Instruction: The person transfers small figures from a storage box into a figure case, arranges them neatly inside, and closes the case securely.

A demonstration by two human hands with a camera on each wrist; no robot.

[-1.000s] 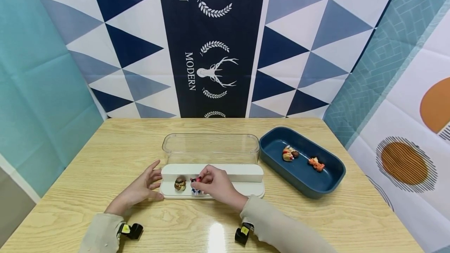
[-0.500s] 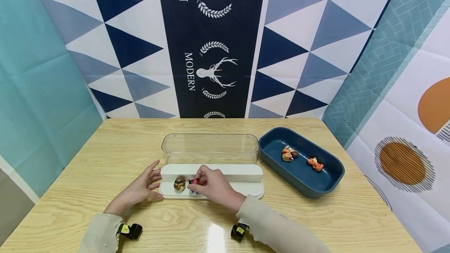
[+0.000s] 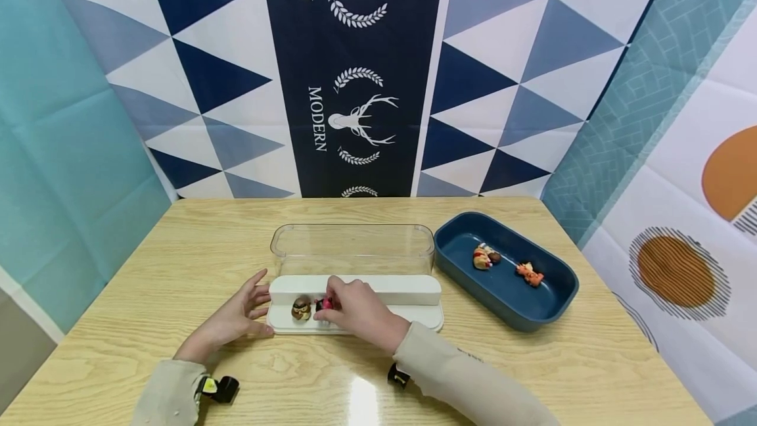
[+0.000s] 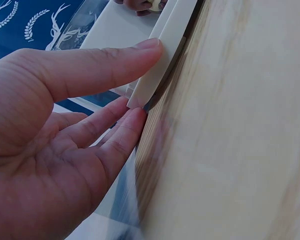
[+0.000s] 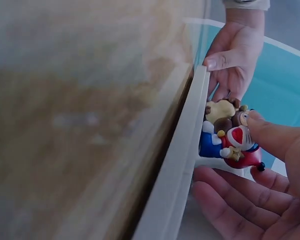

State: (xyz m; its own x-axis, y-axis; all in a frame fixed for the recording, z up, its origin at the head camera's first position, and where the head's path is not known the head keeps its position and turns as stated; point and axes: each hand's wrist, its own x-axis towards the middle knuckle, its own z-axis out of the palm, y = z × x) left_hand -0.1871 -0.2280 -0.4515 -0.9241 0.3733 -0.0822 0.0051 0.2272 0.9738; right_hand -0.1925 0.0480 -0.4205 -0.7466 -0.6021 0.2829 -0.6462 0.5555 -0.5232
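Note:
My right hand (image 3: 368,311) holds a small figurine (image 5: 210,145) with a blue body and red headwear, thumb on one side and fingers on the other. The figurine stands at the front strip of the white display base (image 3: 408,314), partly hidden by that hand in the head view. Right beside it, to the left, sits a brown owl figurine (image 3: 301,308). At the base's left end is my left hand (image 3: 235,315). Its straight thumb lies along the front corner and its extended fingertips touch the end, as the left wrist view shows.
Behind the base stands a clear cover (image 3: 353,242). A dark blue bin (image 3: 532,324) to the right holds a cream-and-red figurine (image 3: 483,257) and an orange figurine (image 3: 529,274). All rest on a wooden table (image 3: 177,268) backed by patterned cloth.
My right hand has shifted slightly left with the figurine, bringing it closer to the owl figurine. My left hand has kept its place at the base's end.

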